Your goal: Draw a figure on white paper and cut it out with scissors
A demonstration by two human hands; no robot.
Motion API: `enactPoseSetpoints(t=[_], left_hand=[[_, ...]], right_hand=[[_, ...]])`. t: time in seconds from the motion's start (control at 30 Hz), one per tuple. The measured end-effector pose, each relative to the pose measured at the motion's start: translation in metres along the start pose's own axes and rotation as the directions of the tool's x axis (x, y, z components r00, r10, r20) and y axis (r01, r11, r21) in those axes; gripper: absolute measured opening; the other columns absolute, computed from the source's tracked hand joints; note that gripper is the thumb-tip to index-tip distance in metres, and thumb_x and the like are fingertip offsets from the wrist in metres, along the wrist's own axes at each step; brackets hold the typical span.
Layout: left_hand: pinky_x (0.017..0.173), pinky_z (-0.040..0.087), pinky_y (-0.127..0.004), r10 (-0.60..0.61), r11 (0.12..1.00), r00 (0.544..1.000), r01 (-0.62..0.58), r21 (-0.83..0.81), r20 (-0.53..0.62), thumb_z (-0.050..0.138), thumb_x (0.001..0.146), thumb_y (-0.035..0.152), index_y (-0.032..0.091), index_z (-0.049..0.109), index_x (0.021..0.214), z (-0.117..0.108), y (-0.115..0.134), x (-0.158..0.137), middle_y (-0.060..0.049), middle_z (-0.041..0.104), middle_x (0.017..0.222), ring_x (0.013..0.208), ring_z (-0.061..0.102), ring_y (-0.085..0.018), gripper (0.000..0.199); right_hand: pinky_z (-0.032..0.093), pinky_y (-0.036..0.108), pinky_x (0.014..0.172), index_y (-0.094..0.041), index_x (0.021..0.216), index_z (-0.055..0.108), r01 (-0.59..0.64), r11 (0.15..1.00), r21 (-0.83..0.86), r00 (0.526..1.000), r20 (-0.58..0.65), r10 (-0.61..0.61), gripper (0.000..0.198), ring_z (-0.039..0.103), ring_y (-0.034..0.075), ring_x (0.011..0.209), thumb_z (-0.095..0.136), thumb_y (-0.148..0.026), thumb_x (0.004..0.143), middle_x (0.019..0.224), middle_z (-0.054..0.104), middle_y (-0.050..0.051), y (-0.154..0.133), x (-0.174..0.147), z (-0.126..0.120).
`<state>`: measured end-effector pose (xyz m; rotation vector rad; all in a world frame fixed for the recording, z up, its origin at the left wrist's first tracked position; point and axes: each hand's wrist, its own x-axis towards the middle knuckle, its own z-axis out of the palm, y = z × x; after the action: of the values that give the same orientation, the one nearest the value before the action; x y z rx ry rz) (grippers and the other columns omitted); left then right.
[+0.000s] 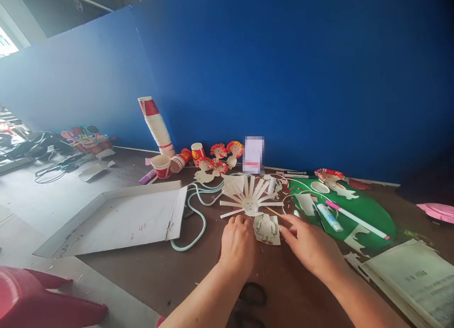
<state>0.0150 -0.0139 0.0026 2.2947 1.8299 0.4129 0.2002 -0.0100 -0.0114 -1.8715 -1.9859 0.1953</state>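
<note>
A paper cup cut into spread strips (250, 206), with a small face drawn on its base, lies in front of my hands. Just below it is a paper piece (266, 229) with a green-outlined figure drawn on it. My left hand (238, 240) is closed at the lower left of the cut cup, its fingertips turned away from view. With thumb and index finger, my right hand (305, 240) pinches a thin brown stick (274, 211), which points toward the cup's base. The right thumb is close to the drawn paper's right edge.
A stack of paper cups (158, 129) leans near the blue partition (283, 72), beside several finished red-fringed cup figures (234, 153). A white box lid (131, 219) sits left. Right are a green mat (379, 224), glue stick (329, 217), pink-capped marker (358, 219); dark scissors (252, 294) lie nearest me.
</note>
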Motion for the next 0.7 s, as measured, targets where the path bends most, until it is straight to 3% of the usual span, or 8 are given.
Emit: enactPoseSetpoints(t=[0.23,0.43,0.53,0.7], left_hand=[[0.083,0.041,-0.030,0.011,1.000,1.000,-0.011,0.006,0.014,0.041,0.082,0.016,0.014,0.061,0.091,0.010,-0.002,-0.002,-0.010,0.058,0.094,0.093,0.053,-0.020,0.022],[0.082,0.041,-0.033,0.029,0.999,0.997,-0.030,0.024,0.068,0.043,0.078,0.012,0.014,0.063,0.090,0.007,0.000,0.000,-0.012,0.059,0.095,0.093,0.053,-0.022,0.023],[0.080,0.041,-0.034,0.043,0.999,0.998,-0.044,0.026,0.047,0.042,0.080,0.014,0.015,0.063,0.089,0.007,0.001,0.001,-0.012,0.059,0.093,0.091,0.053,-0.023,0.023],[0.078,0.040,-0.033,0.047,0.999,0.998,-0.048,-0.025,-0.033,0.040,0.083,0.015,0.016,0.063,0.089,0.009,-0.001,0.001,-0.010,0.059,0.090,0.088,0.053,-0.022,0.023]], right_hand=[[0.042,0.026,0.053,-0.019,0.125,0.051,-0.086,0.971,0.222,0.994,0.091,0.067,0.048,0.067,0.019,0.064,0.053,-0.027,0.078,0.072,0.071,0.000,-0.009,0.000,0.010],[0.046,0.027,0.063,-0.017,0.130,0.045,-0.147,0.941,0.306,0.987,0.101,0.122,0.053,0.066,0.018,0.066,0.051,-0.031,0.079,0.077,0.070,0.001,-0.005,0.002,0.001],[0.047,0.027,0.063,-0.020,0.127,0.048,-0.111,0.948,0.300,0.994,0.044,0.103,0.048,0.065,0.017,0.066,0.050,-0.034,0.080,0.081,0.069,0.001,-0.004,0.002,-0.008],[0.048,0.029,0.063,-0.024,0.118,0.056,-0.007,0.980,0.201,0.986,-0.161,0.040,0.039,0.065,0.017,0.067,0.051,-0.033,0.080,0.085,0.069,0.002,-0.001,0.000,-0.013]])
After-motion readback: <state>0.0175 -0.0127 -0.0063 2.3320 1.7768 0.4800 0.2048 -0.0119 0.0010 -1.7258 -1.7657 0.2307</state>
